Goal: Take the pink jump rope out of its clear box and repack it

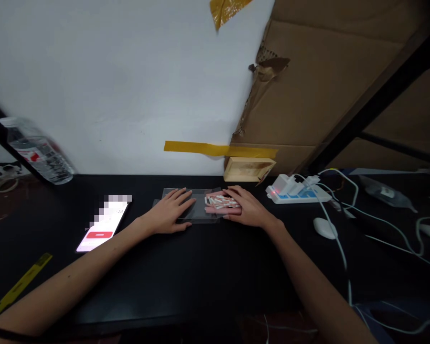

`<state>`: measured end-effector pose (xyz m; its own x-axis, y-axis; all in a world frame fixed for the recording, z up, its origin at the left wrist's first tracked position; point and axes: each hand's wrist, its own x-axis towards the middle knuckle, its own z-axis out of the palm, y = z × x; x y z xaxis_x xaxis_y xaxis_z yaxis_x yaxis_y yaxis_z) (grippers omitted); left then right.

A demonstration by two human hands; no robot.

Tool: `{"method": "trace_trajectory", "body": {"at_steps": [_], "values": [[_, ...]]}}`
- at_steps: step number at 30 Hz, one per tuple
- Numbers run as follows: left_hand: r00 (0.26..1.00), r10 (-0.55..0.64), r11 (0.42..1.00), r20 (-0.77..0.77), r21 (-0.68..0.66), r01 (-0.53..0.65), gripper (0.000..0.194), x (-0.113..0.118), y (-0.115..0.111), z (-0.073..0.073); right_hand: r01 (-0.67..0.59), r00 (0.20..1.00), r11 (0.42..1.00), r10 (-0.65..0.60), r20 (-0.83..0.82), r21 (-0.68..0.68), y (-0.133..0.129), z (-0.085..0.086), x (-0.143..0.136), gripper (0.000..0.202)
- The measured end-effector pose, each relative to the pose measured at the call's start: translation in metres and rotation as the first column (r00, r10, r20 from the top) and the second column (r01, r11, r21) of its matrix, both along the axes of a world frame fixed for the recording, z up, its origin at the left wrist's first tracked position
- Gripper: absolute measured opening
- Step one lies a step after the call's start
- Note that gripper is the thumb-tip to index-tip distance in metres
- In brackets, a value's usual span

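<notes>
A clear plastic box [200, 203] lies on the black table, with a pink item bearing a white and brown pattern [222, 202] at its right part. Spread over the left part of the clear plastic is my left hand [172, 211], fingers apart and palm down. My right hand [249, 208] wraps round the right end of the pink item, its fingers at the far edge and its thumb at the near edge. Whether the pink item is inside the plastic or on it is hard to tell.
A lit phone [102, 231] lies at left, near a water bottle [41, 153] by the wall. Behind my right hand stands a shallow yellowish box [249, 169]. Power strip [301, 195], cables and white mouse [325, 228] occupy the right. The black table [186, 277] extends towards me.
</notes>
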<state>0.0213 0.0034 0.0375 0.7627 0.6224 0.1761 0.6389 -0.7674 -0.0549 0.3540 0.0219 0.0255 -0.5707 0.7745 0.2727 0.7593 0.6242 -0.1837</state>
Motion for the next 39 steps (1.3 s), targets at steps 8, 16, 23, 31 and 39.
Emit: {"method": "trace_trajectory", "body": {"at_steps": [8, 16, 23, 31, 39], "values": [[0.999, 0.008, 1.0, 0.035, 0.028, -0.009, 0.06, -0.003, 0.007, 0.001, 0.003, 1.0, 1.0, -0.003, -0.011, 0.013, 0.005, 0.0, 0.002, 0.069], [0.973, 0.228, 0.96, 0.039, 0.155, -0.232, 0.045, -0.004, 0.01, -0.011, 0.224, 0.972, 0.975, -0.222, 0.081, -0.012, 0.007, -0.001, 0.008, 0.073], [0.906, 0.411, 0.893, 0.097, 0.157, -0.422, 0.041, -0.004, 0.012, -0.019, 0.233, 0.962, 0.972, -0.229, 0.149, -0.013, 0.004, 0.007, 0.008, 0.07], [0.913, 0.378, 0.914, 0.155, 0.098, -0.395, 0.044, -0.01, 0.019, -0.022, 0.3, 0.949, 0.952, -0.291, 0.119, -0.06, -0.009, 0.019, 0.01, 0.071], [0.862, 0.486, 0.866, 0.144, 0.057, -0.497, 0.054, -0.009, 0.019, -0.023, 0.115, 0.993, 0.979, -0.116, 0.005, -0.168, -0.014, 0.022, 0.008, 0.069]]}}
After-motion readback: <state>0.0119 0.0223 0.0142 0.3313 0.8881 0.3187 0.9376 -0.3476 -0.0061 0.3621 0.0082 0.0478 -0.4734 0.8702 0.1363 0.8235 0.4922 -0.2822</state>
